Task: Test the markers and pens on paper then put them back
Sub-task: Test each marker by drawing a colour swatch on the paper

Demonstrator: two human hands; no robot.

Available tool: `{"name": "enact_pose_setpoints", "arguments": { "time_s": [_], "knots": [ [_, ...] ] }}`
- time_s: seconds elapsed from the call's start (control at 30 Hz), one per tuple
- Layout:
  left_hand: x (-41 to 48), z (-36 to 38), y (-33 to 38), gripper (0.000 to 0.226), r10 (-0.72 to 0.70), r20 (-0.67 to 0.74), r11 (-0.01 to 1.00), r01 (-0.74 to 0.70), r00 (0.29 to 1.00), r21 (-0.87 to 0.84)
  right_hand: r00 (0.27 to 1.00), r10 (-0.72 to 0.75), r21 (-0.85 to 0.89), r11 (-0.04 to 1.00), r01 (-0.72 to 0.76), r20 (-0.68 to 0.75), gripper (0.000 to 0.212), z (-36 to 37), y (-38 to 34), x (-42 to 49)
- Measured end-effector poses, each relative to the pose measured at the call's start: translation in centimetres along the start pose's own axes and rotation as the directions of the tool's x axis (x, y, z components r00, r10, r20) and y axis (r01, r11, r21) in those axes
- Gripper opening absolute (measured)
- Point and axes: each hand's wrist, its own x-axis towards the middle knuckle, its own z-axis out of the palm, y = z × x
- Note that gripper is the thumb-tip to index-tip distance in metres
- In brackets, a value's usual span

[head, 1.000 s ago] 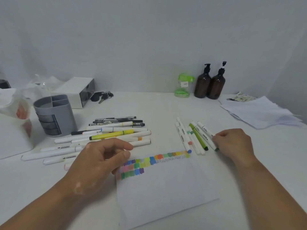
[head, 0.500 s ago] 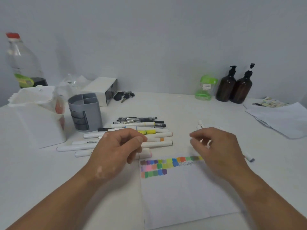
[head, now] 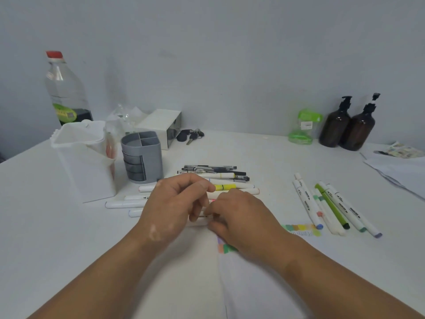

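Note:
My left hand (head: 172, 208) and my right hand (head: 241, 219) meet over a white marker (head: 199, 223) at the near edge of the pile of markers and pens (head: 225, 180). Both pinch it with curled fingers, and the hands hide most of it. The paper (head: 264, 284) lies under my right wrist, with its colour swatches (head: 301, 227) showing to the right. Several markers (head: 328, 206) lie side by side further right. The grey pen holder (head: 142, 157) stands behind the pile, with nothing showing in its compartments.
A white container (head: 85, 162) and a clear bottle (head: 66, 88) stand at the left. A white box (head: 161, 125) and keys (head: 190, 134) are at the back. A green container (head: 303, 127), two brown pump bottles (head: 349, 125) and loose papers (head: 402, 171) sit at the right.
My right hand left the markers on the right and crossed to the pile. It now meets my left hand on a white marker. The view has turned left.

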Motion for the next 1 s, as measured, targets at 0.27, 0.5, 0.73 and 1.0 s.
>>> {"name": "enact_pose_setpoints", "arguments": {
  "time_s": [0.27,0.5,0.73,1.0],
  "knots": [
    [0.1,-0.4,0.3,0.036,-0.010,-0.028,0.994,0.007,1.000,-0.106,0.996,-0.059,-0.074,0.995,0.063,0.061,0.025,-0.6,-0.7,-0.1],
    [0.3,-1.0,0.4,0.027,0.027,-0.098,0.965,-0.052,0.995,-0.256,0.999,0.000,-0.111,0.994,0.004,0.042,0.019,-3.3,1.5,-1.5],
    [-0.4,0.1,0.2,0.023,0.052,-0.077,0.978,-0.067,0.996,-0.196,0.937,0.350,0.226,0.914,-0.336,-0.020,0.016,-5.2,6.3,-5.0],
    [-2.0,3.3,-1.3,0.005,0.020,0.189,0.971,-0.065,0.982,0.231,0.881,0.419,0.886,0.292,-0.360,0.220,0.021,-3.6,5.1,-5.4]
  ]
}}
